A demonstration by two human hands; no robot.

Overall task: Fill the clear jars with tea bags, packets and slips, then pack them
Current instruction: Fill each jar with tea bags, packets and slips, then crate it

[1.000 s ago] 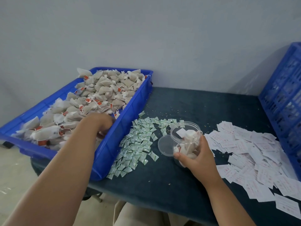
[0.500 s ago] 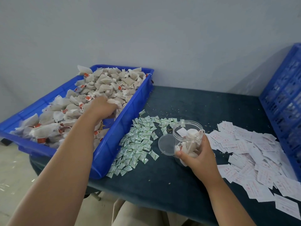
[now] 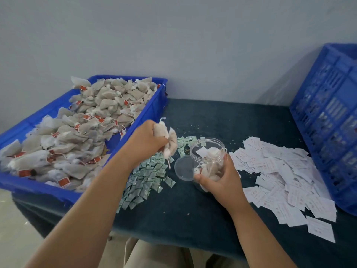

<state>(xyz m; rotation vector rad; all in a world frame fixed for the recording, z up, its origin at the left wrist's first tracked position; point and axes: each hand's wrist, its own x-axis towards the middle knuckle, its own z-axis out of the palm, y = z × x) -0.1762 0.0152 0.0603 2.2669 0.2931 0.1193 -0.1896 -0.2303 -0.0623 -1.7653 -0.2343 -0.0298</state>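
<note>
Both hands are busy: left hand (image 3: 143, 140) clutches perhaps two tea bags (image 3: 168, 139), right hand (image 3: 222, 181) grips the clear jar (image 3: 208, 152).

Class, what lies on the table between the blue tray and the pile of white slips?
Head view: a spread of green packets, then the clear lid and the open jar the right hand holds.

Mid-frame, the open clear jar (image 3: 207, 149), part-filled with tea bags (image 3: 211, 164), is between green packets (image 3: 146, 176) left and white slips (image 3: 280, 171) right.

Left hand (image 3: 144, 140) out of the tray (image 3: 135, 130); tea bags (image 3: 167, 140) now gripped near the jar (image 3: 209, 161)
</note>
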